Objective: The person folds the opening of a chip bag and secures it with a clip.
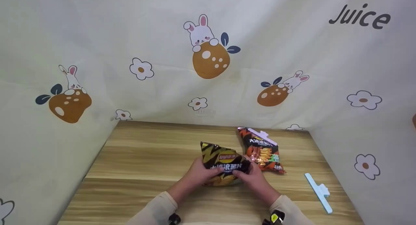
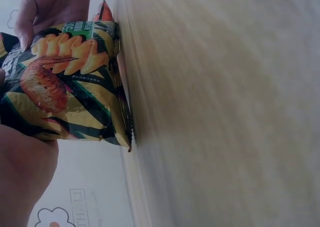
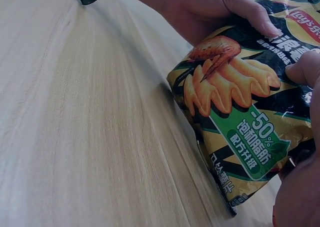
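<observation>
The gold bag (image 1: 227, 158) is occupying the middle of the table (image 1: 146, 153), left hand (image 1: 201, 172) and right hand (image 1: 255, 179) gripping its sides, likely for steadiness. Farther right, a lilac clip (image 1: 262, 137) is crossing the red bag (image 1: 262, 154), presumably sealing it.

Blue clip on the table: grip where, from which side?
I'd pinch the blue clip at its tab, from the right side, since the tab juts rightward from the middle of the flat-lying bar. The right hand is nearer, but holds the chip bag.
</observation>
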Demonstrator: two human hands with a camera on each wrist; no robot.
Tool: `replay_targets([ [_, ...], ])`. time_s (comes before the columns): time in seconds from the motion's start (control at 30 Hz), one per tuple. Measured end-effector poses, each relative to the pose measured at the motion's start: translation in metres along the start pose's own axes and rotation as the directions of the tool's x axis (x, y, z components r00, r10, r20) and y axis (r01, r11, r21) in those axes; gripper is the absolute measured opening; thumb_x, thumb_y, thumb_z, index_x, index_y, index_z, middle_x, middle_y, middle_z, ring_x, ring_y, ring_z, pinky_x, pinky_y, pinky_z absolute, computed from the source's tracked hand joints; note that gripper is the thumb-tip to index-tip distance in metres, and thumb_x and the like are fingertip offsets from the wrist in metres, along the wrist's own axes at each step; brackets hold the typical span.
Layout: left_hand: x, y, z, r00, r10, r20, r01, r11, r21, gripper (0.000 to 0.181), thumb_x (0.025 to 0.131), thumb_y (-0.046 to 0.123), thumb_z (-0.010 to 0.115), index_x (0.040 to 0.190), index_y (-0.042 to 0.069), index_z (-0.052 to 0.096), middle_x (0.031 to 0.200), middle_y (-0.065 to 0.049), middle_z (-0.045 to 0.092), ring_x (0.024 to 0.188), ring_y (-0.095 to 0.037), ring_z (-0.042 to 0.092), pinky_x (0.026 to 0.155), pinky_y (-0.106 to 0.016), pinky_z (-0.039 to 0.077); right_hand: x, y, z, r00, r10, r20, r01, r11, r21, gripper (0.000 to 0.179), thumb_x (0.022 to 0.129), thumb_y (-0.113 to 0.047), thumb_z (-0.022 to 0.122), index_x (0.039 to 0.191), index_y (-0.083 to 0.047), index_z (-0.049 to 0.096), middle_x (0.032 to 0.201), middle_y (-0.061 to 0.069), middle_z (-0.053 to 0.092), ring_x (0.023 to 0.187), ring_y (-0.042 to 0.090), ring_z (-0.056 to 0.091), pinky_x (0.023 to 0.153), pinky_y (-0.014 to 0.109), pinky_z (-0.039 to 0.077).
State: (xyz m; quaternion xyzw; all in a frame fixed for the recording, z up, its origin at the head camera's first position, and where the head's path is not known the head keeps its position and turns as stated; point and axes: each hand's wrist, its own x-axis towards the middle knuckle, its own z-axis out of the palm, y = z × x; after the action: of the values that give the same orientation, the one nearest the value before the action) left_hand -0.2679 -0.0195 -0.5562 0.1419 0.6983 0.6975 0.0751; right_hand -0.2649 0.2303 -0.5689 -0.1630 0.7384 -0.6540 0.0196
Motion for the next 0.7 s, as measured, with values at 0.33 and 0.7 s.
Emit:
replay_targets([
  [0.33, -0.0021, 0.0014, 0.0010, 1.000, -0.024, -0.013, 0.024, 1.000, -0.001, 0.063, 0.082, 0.024, 0.091, 0.136, 0.007, 0.061, 0.122, -0.012, 0.073, 0.109, -0.028, 0.072, 0.090, -0.039, 0.063, -0.0007, -0.0002, -0.0004, 1.000, 0.017, -0.003, -0.017, 1.000, 0.006, 0.054, 0.091, -0.008, 0.081, 0.140, -0.003, 0.059, 0.134, 0.018, 0.067, 0.120, 0.023, 0.068, 0.100, 0.031, 0.058],
  [0.7, -0.0017, 0.0076, -0.0055, 1.000, -0.010, 0.012, 0.009, 0.999, 0.038, 0.063, 0.087, 0.033, 0.088, 0.138, 0.010, 0.060, 0.126, -0.010, 0.073, 0.114, -0.026, 0.071, 0.098, -0.039, 0.060, -0.0010, -0.0014, -0.0009, 1.000, 0.020, -0.013, -0.020, 1.000, -0.010, 0.057, 0.090, -0.009, 0.082, 0.142, -0.004, 0.059, 0.134, 0.019, 0.068, 0.119, 0.023, 0.069, 0.100, 0.032, 0.058],
])
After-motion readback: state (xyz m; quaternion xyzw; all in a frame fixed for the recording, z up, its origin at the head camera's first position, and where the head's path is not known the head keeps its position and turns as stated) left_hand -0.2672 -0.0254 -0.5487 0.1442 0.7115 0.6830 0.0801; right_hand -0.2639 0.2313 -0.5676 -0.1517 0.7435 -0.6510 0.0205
